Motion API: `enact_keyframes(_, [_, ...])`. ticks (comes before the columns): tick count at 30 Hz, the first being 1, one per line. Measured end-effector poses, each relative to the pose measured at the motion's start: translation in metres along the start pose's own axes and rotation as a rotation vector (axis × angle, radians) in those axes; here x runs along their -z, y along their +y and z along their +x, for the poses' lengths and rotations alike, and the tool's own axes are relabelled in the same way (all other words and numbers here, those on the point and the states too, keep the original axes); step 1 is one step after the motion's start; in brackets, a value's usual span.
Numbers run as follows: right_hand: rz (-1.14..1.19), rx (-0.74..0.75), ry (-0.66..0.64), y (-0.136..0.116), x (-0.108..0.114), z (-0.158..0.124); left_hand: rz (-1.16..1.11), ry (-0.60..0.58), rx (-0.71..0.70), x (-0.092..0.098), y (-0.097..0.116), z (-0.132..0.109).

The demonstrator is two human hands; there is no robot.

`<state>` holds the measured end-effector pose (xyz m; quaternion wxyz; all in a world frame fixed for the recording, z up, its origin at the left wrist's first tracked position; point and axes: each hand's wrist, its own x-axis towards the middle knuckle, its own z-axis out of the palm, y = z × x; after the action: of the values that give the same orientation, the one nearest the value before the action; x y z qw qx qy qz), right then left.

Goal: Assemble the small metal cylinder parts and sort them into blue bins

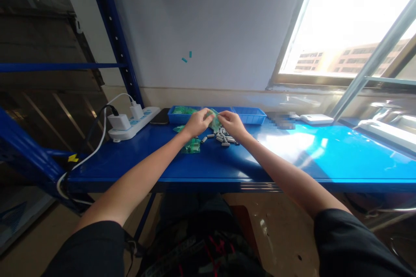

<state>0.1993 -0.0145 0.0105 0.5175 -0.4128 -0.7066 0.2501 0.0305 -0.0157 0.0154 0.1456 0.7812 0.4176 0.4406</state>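
Observation:
Between my two hands is a small green plastic bag [214, 120], pinched at its left side by my left hand [199, 122] and at its right by my right hand [232, 124]. Both hands have their fingers closed at the bag's upper part. Just below it, a loose pile of small silver-and-black cylindrical pieces [225, 138] lies on the blue table. Several green bags [191, 146] lie beside my left wrist, partly covered by the forearm. Behind my hands stands a blue divided tray [249, 115], with green bags in its left compartment.
A white power strip [133, 124] with plugged-in chargers and cables lies at the left, near a dark phone [160, 116]. On the right is a white flat device [316, 119]. Blue shelf posts [113, 30] rise at the left, and a window is at the right.

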Motion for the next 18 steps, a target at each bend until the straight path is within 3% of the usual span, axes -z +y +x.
enact_keyframes(4, [0.162,-0.116,-0.058,-0.0059,-0.0023,-0.0026,-0.156,0.098,0.061,0.0012,-0.0065,0.0034])
enact_keyframes(7, [0.1,-0.096,-0.119,-0.0099,0.0008,-0.0041,-0.273,0.084,0.101,0.0023,-0.009,0.0045])
enact_keyframes(10, [0.051,-0.079,-0.071,-0.0108,0.0048,-0.0038,-0.338,0.058,0.106,0.0022,-0.0062,0.0043])
enact_keyframes(14, [0.002,-0.051,-0.052,-0.0089,0.0064,-0.0033,-0.254,0.067,0.086,0.004,-0.0028,0.0039])
enact_keyframes(18, [-0.06,-0.05,-0.05,-0.0061,0.0051,-0.0033,0.036,0.067,0.023,0.0088,-0.0047,0.0024])
